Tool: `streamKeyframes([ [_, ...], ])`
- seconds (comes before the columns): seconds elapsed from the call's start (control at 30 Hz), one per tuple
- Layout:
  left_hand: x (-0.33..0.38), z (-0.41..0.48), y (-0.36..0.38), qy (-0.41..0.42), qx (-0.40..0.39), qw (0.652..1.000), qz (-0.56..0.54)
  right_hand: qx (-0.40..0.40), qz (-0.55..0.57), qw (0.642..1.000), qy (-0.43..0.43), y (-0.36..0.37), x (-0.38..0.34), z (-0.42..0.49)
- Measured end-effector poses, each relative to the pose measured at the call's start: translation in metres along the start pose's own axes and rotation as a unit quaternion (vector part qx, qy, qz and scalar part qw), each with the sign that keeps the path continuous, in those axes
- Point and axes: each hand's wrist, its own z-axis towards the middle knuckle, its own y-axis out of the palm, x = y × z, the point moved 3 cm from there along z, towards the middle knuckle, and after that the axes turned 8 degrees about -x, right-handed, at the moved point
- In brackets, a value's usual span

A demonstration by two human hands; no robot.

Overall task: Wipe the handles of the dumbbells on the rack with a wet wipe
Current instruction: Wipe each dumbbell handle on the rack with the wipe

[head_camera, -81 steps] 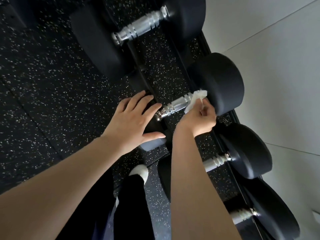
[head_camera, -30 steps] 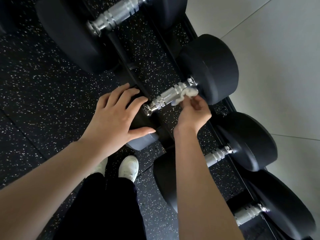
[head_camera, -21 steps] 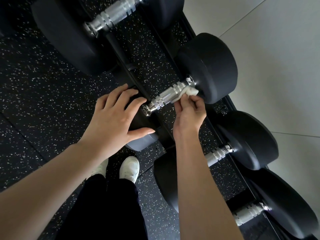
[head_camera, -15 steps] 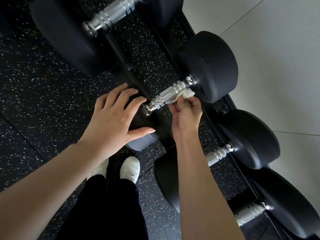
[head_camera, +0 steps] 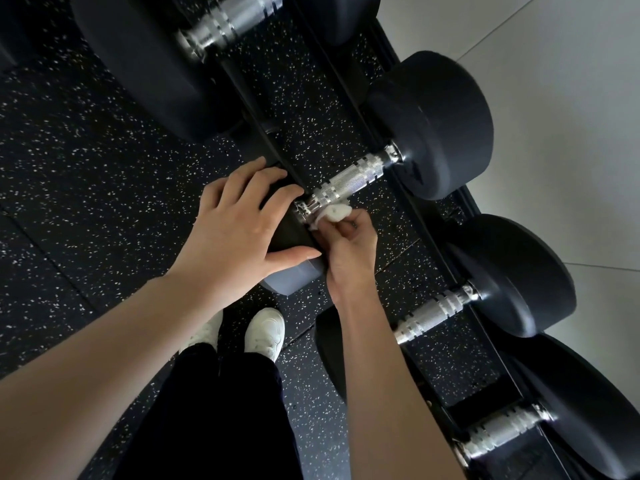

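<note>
A black dumbbell lies across the rack with its knurled chrome handle [head_camera: 349, 181] in the middle of the view. My right hand [head_camera: 346, 244] pinches a crumpled white wet wipe [head_camera: 332, 213] against the near end of that handle, just beside the near head. My left hand [head_camera: 239, 223] rests with fingers spread on the dumbbell's near black head [head_camera: 294, 237], thumb along its lower edge. The far head [head_camera: 440, 123] sits by the wall.
Several more dumbbells lie on the rack: one handle [head_camera: 228, 26] above, another handle [head_camera: 433, 315] below right, a third handle [head_camera: 502, 433] at the bottom right. The rack rail [head_camera: 412, 209] runs diagonally. My white shoes [head_camera: 263, 332] stand on speckled black flooring [head_camera: 86, 168]; a pale wall [head_camera: 571, 98] lies right.
My right hand has slid the wipe along the handle from the far head's end to the near end. My left hand stays on the near head.
</note>
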Motion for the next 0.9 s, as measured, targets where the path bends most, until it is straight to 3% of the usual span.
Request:
streamKeyframes([
  [0.17,0.0,0.0,-0.001,-0.003,-0.003,1.0,-0.009,0.031,-0.095,0.994,-0.043,-0.003,-0.013,-0.012],
  [0.33,0.001,0.0,-0.003,-0.003,0.009,1.0,-0.027,0.096,-0.222,0.964,-0.111,0.004,-0.019,-0.019],
  [0.53,-0.001,0.0,-0.001,-0.003,0.009,1.0,-0.029,0.057,-0.319,0.929,-0.179,0.011,-0.022,-0.017],
  [0.9,-0.012,-0.004,-0.002,-0.005,-0.009,0.996,-0.091,0.001,-0.601,0.753,-0.268,0.028,-0.044,-0.002],
])
